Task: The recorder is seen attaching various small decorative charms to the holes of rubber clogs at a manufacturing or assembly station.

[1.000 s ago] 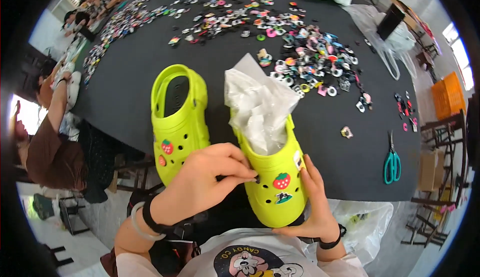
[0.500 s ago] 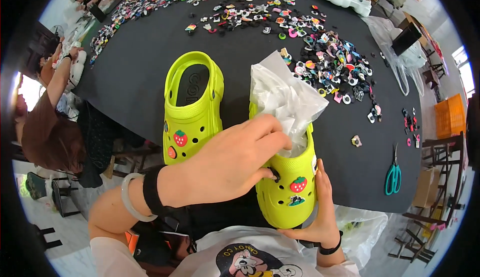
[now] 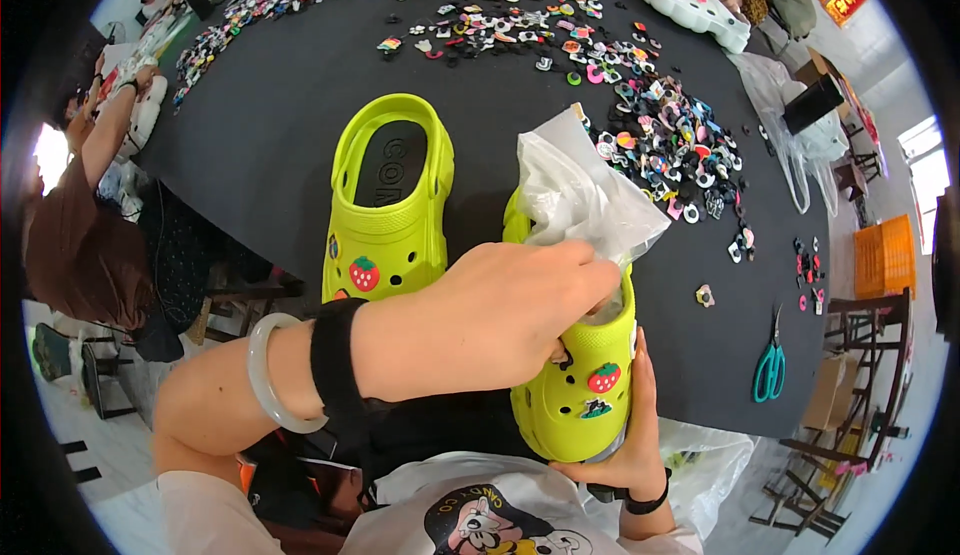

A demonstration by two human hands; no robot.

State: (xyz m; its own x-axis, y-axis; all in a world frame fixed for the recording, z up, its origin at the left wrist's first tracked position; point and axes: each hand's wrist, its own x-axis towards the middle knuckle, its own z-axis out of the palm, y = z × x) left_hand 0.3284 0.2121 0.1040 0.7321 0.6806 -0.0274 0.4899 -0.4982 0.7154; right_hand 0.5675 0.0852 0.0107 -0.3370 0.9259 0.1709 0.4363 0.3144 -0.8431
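Two lime-green clogs lie on a black table (image 3: 270, 115). The left clog (image 3: 390, 205) rests flat, a strawberry charm on its toe. My right hand (image 3: 625, 445) cups the toe of the right clog (image 3: 580, 395) from below at the table's near edge. This clog carries a strawberry charm and a small dark one. A clear plastic bag (image 3: 575, 195) sticks up out of its opening. My left hand (image 3: 500, 315) reaches across over that clog, fingers closed on the lower part of the bag at the opening.
Many small colourful charms (image 3: 650, 125) are scattered across the far table. Teal scissors (image 3: 770, 365) lie at the right. A white clog (image 3: 695, 5) sits at the far edge under another person's hands. Another person (image 3: 90, 205) sits at the left. An orange crate (image 3: 880, 255) stands right.
My left hand has moved right across the right clog's top and now grips the bag at the opening. The view has shifted closer to the clogs.
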